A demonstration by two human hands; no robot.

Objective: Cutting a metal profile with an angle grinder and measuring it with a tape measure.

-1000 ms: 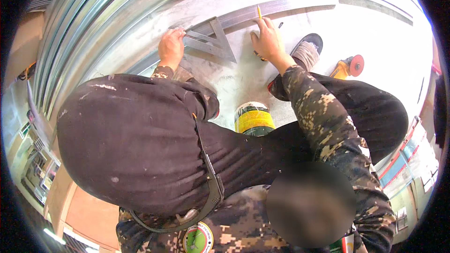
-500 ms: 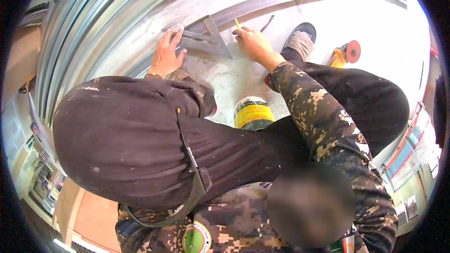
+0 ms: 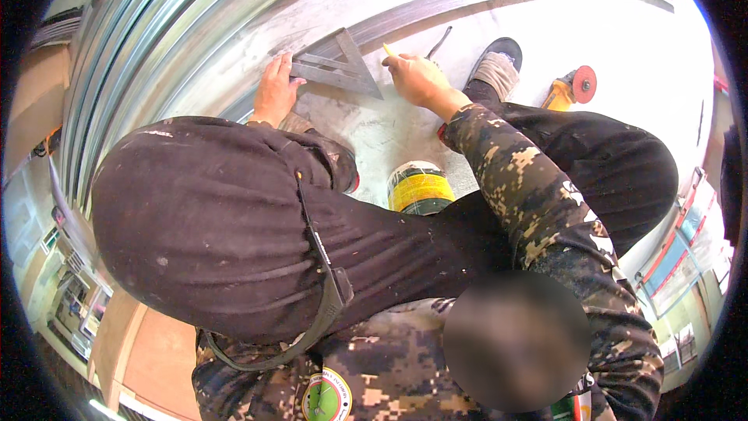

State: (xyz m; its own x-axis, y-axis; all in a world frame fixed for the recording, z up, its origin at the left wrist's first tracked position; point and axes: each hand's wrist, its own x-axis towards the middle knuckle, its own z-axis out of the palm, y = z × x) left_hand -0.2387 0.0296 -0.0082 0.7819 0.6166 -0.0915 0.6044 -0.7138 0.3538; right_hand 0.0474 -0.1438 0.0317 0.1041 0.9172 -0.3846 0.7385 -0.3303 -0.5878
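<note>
A grey triangular rafter square (image 3: 340,70) lies across a long metal profile (image 3: 436,4) on the floor. My left hand (image 3: 274,96) grips the square's left end, its fingertips and thumb at the edge. Just to the right, my right hand (image 3: 421,79) is closed around a slim yellow pencil or marker (image 3: 387,50). The tip points up and left, apart from the square. Part of that writing tool is hidden inside my fingers.
Long metal profiles (image 3: 148,47) lie stacked at the left. A yellow angle grinder with a red disc (image 3: 583,84) rests beyond my right foot. Between my legs stands a yellow-and-black bucket (image 3: 421,189). A thin dark tool (image 3: 439,42) lies near my right hand.
My right hand has shifted slightly left and down, and the yellow pencil or marker now leans further left. My left hand's fingers have drawn closer together at the square's end.
</note>
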